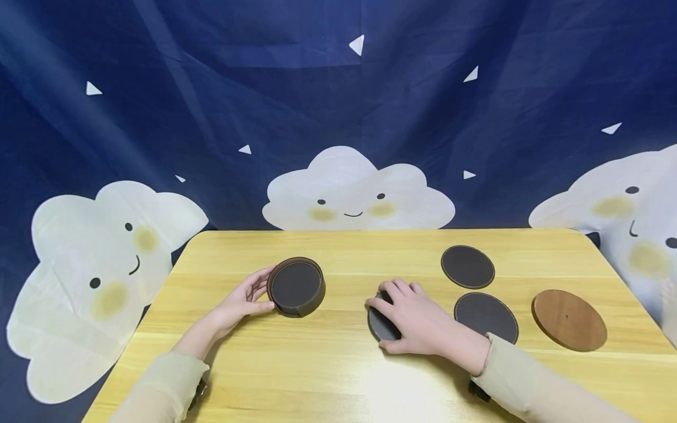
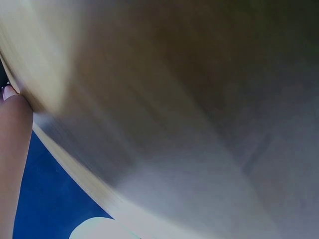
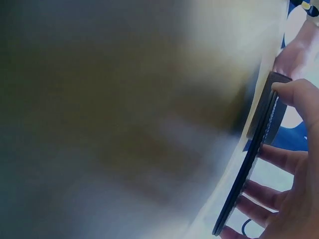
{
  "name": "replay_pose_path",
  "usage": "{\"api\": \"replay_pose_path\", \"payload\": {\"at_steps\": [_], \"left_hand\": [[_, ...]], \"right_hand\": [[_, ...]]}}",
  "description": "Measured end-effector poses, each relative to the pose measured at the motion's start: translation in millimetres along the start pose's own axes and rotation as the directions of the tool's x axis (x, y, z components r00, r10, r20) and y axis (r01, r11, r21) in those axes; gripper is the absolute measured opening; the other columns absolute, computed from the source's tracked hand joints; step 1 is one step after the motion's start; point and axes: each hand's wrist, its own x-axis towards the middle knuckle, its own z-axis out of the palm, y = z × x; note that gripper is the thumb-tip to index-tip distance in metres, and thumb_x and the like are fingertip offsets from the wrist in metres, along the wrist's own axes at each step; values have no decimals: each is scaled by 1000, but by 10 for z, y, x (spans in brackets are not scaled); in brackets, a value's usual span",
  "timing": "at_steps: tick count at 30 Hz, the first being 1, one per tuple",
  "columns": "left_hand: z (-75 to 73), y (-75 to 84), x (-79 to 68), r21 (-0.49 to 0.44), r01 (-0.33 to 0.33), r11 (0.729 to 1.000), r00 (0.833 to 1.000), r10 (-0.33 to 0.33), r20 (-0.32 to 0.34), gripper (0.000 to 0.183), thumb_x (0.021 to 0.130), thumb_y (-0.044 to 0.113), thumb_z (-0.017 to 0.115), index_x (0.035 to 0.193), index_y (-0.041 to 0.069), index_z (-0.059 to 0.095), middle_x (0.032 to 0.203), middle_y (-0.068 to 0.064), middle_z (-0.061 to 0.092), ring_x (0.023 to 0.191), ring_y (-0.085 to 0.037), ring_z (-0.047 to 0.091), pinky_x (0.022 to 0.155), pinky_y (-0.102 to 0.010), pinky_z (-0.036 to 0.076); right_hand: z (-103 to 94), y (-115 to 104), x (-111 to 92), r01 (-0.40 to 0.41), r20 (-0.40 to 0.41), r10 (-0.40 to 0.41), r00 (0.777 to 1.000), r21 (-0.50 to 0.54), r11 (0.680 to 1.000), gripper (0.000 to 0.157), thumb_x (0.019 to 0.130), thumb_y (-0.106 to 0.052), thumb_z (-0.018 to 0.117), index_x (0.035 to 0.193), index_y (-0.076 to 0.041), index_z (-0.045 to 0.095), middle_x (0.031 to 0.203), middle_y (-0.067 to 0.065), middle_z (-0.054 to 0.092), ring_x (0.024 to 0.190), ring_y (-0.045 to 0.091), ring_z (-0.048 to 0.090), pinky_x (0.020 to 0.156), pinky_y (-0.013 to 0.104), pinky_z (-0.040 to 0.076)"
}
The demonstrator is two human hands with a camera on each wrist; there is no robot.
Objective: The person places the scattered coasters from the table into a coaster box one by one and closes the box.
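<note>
In the head view my left hand (image 1: 240, 304) holds a round dark-brown coaster holder (image 1: 315, 301) by its left side, thumb at the front and fingers behind. A black round coaster (image 1: 296, 283) lies inside the holder. To the right, my right hand (image 1: 418, 319) grips another black coaster (image 1: 379, 326) by its rim, partly covering it from above. The right wrist view shows thumb and fingertips spread along that coaster's edge, which looks layered; whether it is more than one coaster I cannot tell. In the left wrist view only a bit of the hand (image 2: 15, 107) appears.
Two more black coasters, one at the back (image 1: 468, 267) and one nearer (image 1: 486, 317), lie flat right of my right hand. Farther right is a brown wooden disc (image 1: 569, 321). The wooden table (image 1: 296, 376) ends before a blue cloth (image 1: 338, 106) printed with clouds.
</note>
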Motion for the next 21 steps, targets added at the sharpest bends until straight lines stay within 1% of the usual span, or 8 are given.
{"api": "replay_pose_path", "payload": {"at_steps": [4, 9, 15, 21], "left_hand": [[3, 10, -2, -2, 8, 1000, 1000, -8, -2, 90, 95, 1, 74, 168, 4, 22, 168, -29, 29, 132, 11, 49, 111, -5, 40], [0, 14, -6, -2, -6, 1000, 1000, 6, 2, 90, 96, 2, 75, 168, 3, 22, 168, -30, 29, 133, 9, 47, 111, -5, 40], [4, 5, 7, -3, -10, 1000, 1000, 10, 4, 88, 96, 1, 73, 168, 2, 22, 167, -26, 31, 132, 12, 49, 111, -5, 40], [7, 5, 9, -7, -6, 1000, 1000, 6, 14, 89, 96, 1, 74, 168, 3, 22, 169, -29, 27, 132, 13, 50, 110, -5, 41]], "right_hand": [[-3, -11, 130, 10, -12, -10, 1000, 4, 1000, 69, 77, -53, 81, 137, -25, 64, 129, 8, 58, 117, 27, 54, 86, 46, 49], [-24, -39, 291, 18, -8, -18, 1000, 1, 1000, 69, 78, -53, 80, 139, -25, 63, 131, 8, 58, 119, 27, 53, 86, 44, 46], [-48, -85, 481, 28, 0, -28, 1000, 3, 1000, 71, 81, -55, 78, 142, -24, 61, 134, 8, 56, 121, 27, 52, 88, 44, 45], [-70, -151, 665, 47, 6, -47, 999, -4, 999, 72, 83, -56, 75, 146, -23, 59, 137, 8, 55, 122, 26, 51, 91, 45, 46]]}}
